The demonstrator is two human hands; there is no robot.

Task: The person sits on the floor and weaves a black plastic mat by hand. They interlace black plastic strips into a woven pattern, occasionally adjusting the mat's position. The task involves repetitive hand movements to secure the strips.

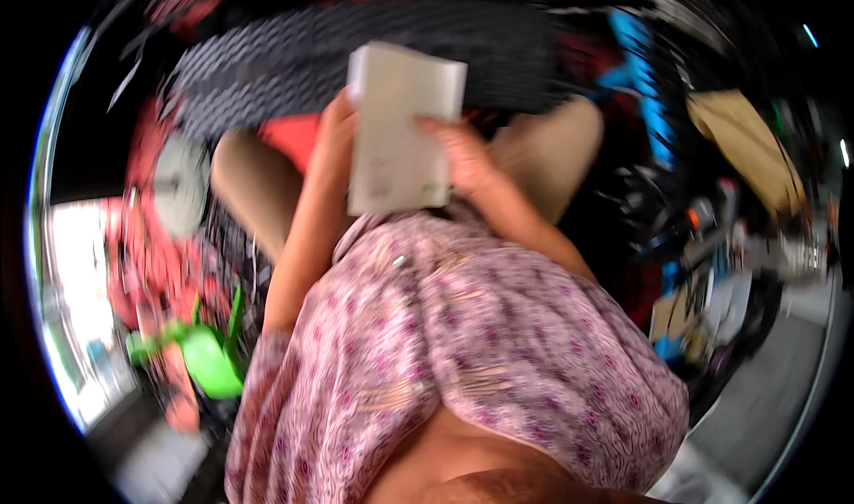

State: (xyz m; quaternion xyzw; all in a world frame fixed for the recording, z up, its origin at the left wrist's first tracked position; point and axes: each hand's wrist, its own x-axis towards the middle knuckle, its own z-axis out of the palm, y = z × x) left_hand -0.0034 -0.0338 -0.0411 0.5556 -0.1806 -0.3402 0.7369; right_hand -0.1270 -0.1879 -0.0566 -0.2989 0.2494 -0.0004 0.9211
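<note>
A flat whitish box or book (391, 135), blurred by motion, is held up in front of my lap, its pale broad face toward me. My left hand (336, 121) grips its left edge, the fingers mostly hidden behind it. On the right edge, my right hand (464, 155) is closed, with the thumb lying across the front face. Small faint marks show low on that face, too smeared to make out. My bent knees (249, 184) spread to both sides beneath it, and a patterned pink garment (498, 326) covers my body.
A dark ribbed or woven thing (267, 68) stretches across beyond my knees. Left are red cloth (160, 264), a pale round object (182, 184) and a bright green plastic item (212, 362). Right are a blue strip (654, 104), a tan sheet (743, 139) and blurred clutter.
</note>
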